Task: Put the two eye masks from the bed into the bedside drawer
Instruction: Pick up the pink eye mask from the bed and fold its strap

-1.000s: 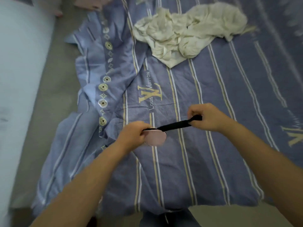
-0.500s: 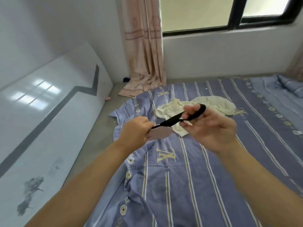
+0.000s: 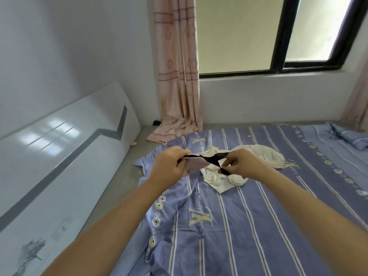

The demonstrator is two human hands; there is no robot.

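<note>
Both hands hold the pink eye mask [image 3: 194, 166] above the bed [image 3: 249, 226]: left hand [image 3: 169, 166] clutches its pad, right hand [image 3: 242, 163] pinches the black strap [image 3: 214, 159]. A cream cloth [image 3: 239, 170] lies crumpled beneath, a pink curtain [image 3: 177, 76] beyond.
</note>
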